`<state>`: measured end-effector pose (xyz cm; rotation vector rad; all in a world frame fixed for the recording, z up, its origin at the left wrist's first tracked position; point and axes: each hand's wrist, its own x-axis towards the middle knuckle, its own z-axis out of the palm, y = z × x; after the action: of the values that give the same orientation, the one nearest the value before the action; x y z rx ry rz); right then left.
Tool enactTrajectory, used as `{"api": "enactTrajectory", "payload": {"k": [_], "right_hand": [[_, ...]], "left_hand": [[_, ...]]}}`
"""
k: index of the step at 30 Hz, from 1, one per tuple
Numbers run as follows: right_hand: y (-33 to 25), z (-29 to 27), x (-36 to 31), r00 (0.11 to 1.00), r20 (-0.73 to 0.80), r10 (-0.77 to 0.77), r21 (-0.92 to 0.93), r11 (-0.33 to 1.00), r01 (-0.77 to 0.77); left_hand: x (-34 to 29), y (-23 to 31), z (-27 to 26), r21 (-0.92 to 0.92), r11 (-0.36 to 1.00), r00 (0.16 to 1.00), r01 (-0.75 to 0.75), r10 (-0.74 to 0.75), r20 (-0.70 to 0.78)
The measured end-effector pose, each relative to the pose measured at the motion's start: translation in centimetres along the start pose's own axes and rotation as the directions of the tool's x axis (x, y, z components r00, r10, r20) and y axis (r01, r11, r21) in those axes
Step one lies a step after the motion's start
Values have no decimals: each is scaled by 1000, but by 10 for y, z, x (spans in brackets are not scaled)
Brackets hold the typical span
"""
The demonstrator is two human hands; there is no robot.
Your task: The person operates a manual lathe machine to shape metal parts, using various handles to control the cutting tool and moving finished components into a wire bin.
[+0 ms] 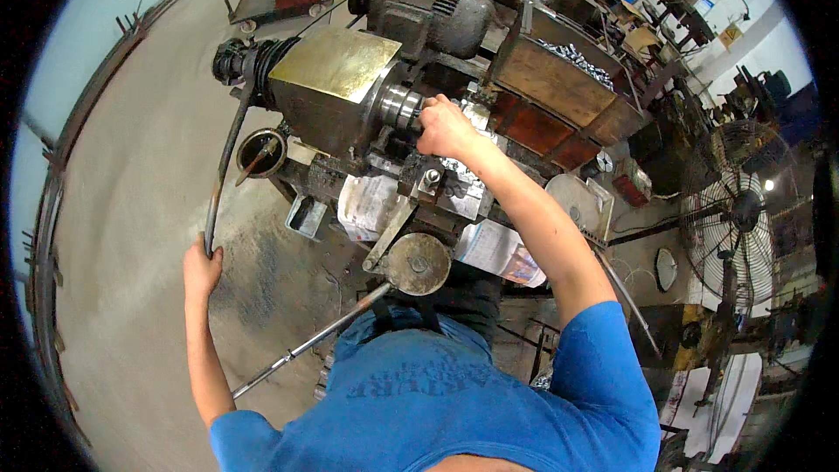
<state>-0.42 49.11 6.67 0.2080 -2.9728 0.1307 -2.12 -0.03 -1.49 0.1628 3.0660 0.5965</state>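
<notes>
My left hand (203,267) is wrapped round the lower end of a long dark lever (229,157), which runs up to the pulley end of a lathe. The lathe's headstock (319,105) has a yellowish metal cover on top. At its right side sits a shiny round chuck (400,107). My right hand (446,128) is at the chuck's open face with its fingers curled together. Whatever lies between those fingers is hidden. Below, a tool post (430,178) stands close to my right wrist.
An electric motor (428,16) sits behind the headstock. Right of it stands a large bin (559,79) with small metal parts. A round plate (418,264) and a metal rod (315,338) are close to my body. A fan (741,210) stands at far right.
</notes>
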Motion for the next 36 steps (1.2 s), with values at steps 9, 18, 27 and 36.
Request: {"api": "enactTrajectory", "payload": {"k": [9, 18, 27, 36], "right_hand": [[-8, -1, 18, 941, -16, 339, 301, 899, -319], [-24, -9, 28, 954, -65, 293, 225, 936, -272], [-16, -58, -32, 910, -327, 254, 312, 938, -150], [49, -68, -252, 769, -279, 575, 307, 812, -496]], "left_hand": [[2, 11, -5, 159, 987, 999, 2, 4, -35], [98, -94, -62, 570, 821, 973, -28, 153, -173], [106, -29, 0, 24, 910, 683, -414, 328, -652], [89, 68, 192, 244, 873, 858, -422, 297, 419]]}}
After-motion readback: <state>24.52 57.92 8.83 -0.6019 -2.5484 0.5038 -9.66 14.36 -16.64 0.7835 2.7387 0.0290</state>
